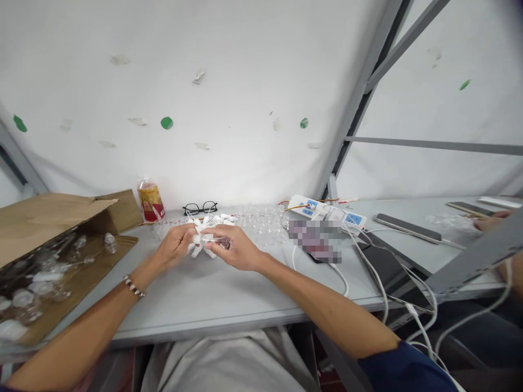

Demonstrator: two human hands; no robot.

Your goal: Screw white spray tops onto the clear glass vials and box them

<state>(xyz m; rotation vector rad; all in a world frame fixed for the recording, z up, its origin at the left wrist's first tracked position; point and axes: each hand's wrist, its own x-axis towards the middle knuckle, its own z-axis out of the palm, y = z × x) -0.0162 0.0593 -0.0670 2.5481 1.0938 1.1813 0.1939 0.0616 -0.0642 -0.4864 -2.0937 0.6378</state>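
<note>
My left hand (176, 246) is closed around a small white piece (197, 239) at the end of a clear bulb-like part. My right hand (239, 247) grips the clear part (216, 240) from the right, so the two hands meet above the grey table (196, 299). Just behind and beneath them lies a pile of white connectors with cords (216, 220). Clear plastic bulb shells (261, 220) stand in rows to the right of the pile.
An open cardboard box (57, 218) with clear bulbs is at the left. Behind are a red-yellow can (151, 201) and black glasses (200, 208). Power strips (308, 211), phones (407, 227) and white cables lie right. Another person's hand (496, 220) shows at far right.
</note>
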